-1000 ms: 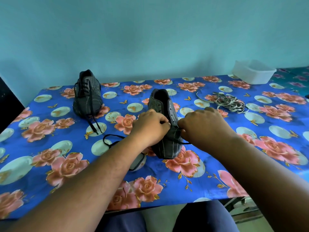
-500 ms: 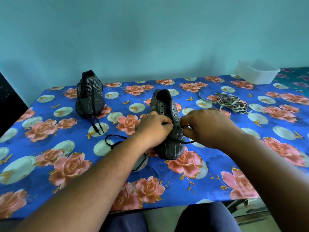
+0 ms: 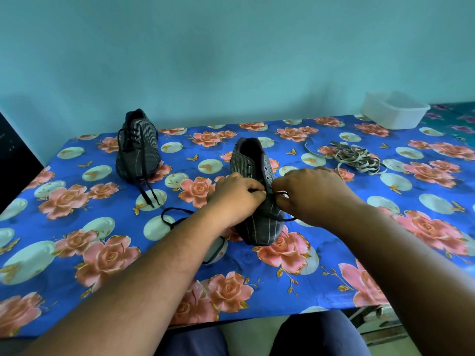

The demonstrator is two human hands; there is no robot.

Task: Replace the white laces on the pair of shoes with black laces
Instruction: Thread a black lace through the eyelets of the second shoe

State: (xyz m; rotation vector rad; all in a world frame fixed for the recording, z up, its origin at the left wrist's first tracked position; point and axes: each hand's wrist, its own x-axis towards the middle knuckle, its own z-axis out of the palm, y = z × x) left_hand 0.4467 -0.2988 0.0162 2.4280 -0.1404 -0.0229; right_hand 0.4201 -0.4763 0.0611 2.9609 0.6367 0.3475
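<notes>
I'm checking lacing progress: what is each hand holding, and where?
Both the left hand and right hand pinch the black lace near the shoe eyelets.

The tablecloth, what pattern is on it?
Bright blue tablecloth printed with pink roses, pale round discs and small butterflies, seen in the head view.

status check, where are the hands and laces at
Left hand and right hand pinching black lace at near shoe. Far shoe laced. Nothing obstructing.
</notes>
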